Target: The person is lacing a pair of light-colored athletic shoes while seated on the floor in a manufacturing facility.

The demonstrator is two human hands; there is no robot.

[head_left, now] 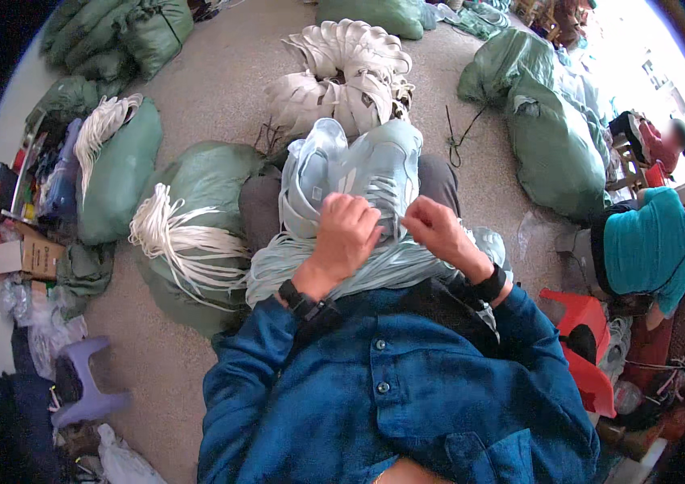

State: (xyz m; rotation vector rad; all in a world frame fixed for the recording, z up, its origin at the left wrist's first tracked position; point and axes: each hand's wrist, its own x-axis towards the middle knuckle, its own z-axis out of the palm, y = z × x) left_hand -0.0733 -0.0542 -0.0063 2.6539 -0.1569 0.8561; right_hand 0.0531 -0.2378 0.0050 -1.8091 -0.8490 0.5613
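Two pale blue shoe uppers [389, 157] rest side by side on my lap, toes pointing away from me. White lacing crosses the front of the right one. My left hand [346, 234] is closed over the near end of the uppers, its fingertips hidden underneath. At the right upper's near edge, my right hand [442, 232] is closed, thumb and forefinger together; whatever they pinch is too small to make out. Under both wrists a thick bundle of pale green shoelaces [278, 270] lies across my lap.
Beyond my knees, off-white uppers [342, 48] are stacked in a curved row. A green sack [205, 181] with white laces [167, 230] lies at my left, and another green sack [556, 145] at far right. Nearby are a purple stool [88, 387], a red chair [584, 347] and seated people.
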